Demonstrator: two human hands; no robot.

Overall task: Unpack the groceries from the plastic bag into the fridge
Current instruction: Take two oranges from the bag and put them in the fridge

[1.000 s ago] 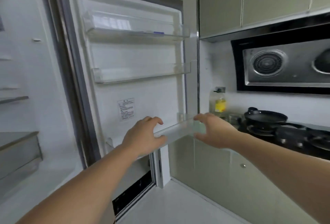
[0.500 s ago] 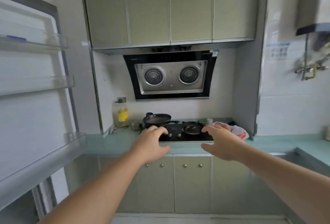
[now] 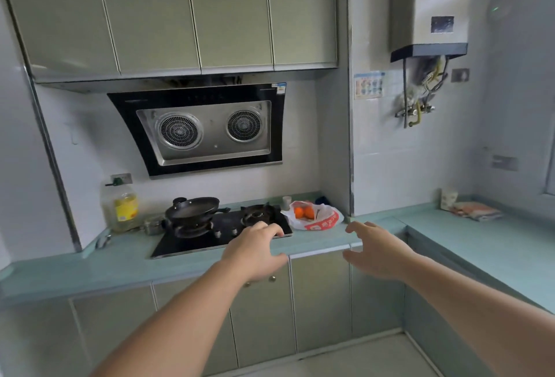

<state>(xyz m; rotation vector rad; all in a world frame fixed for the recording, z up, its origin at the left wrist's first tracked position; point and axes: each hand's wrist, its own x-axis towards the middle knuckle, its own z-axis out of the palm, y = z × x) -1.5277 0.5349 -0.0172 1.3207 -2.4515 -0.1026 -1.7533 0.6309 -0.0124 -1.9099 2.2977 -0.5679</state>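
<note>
Right now, at the counter:
Left hand: the bare left hand [image 3: 256,249] is stretched forward over the front edge of the pale blue-green countertop [image 3: 450,235], fingers loosely spread and gently bent, holding nothing.
Right hand: the bare right hand [image 3: 377,252] reaches out beside it, fingers spread apart with the thumb low, also holding nothing.
Task's thing: the crumpled white-and-red plastic grocery bag [image 3: 315,216] lies on the countertop just right of the black glass gas hob [image 3: 222,229], close to the tiled wall corner; round orange fruits [image 3: 303,212] show through its open top. Both hands are short of the bag, apart from it.
Hob: a black frying pan [image 3: 192,208] sits on the left burner; the right burner is bare.
Left of hob: a clear plastic bottle of yellow cooking oil [image 3: 121,207] stands against the wall.
Above: a black and steel range hood [image 3: 207,130] hangs under pale green wall cabinets [image 3: 168,13].
Far right: a folded cloth [image 3: 476,211] rests on the side counter.
</note>
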